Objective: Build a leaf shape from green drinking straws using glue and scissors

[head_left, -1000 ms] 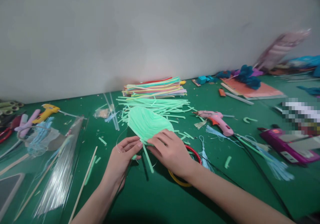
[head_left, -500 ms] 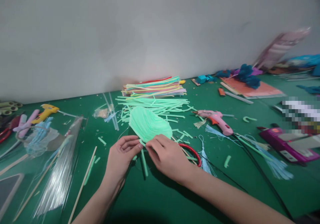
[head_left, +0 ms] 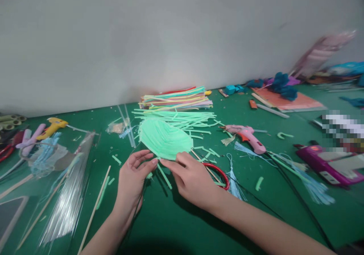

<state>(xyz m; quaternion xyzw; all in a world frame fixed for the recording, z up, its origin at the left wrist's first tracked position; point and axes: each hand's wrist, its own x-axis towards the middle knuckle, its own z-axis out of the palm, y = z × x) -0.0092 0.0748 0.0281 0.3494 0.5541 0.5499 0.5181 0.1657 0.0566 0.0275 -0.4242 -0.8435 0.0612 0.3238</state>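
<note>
A mint-green leaf-shaped pipe-cleaner piece point(head_left: 166, 139), with ridged rows fanning from a middle line, is held slightly above the table. My left hand point(head_left: 133, 177) pinches its lower left edge between thumb and fingers, and a thin thread or wire loops near those fingers. My right hand point(head_left: 193, 181) is closed on the lower edge beside it, fingertips nearly touching the left thumb. Below the fingers a short green pipe-cleaner stem point(head_left: 165, 176) sticks out toward me. Exactly what lies between the fingertips is partly hidden.
Behind the piece lie loose green pipe cleaners point(head_left: 196, 116) and a multicoloured bundle point(head_left: 178, 100). A pink glue gun point(head_left: 246, 135) and red-handled scissors point(head_left: 226, 177) are at right, with blue tassels point(head_left: 234, 185). A yellow glue gun point(head_left: 54, 127) and clear sticks point(head_left: 66, 194) lie left.
The green piece has shifted left and turned slightly, showing its face wider. Both hands moved a little with it, and the protruding stem now slants to the right.
</note>
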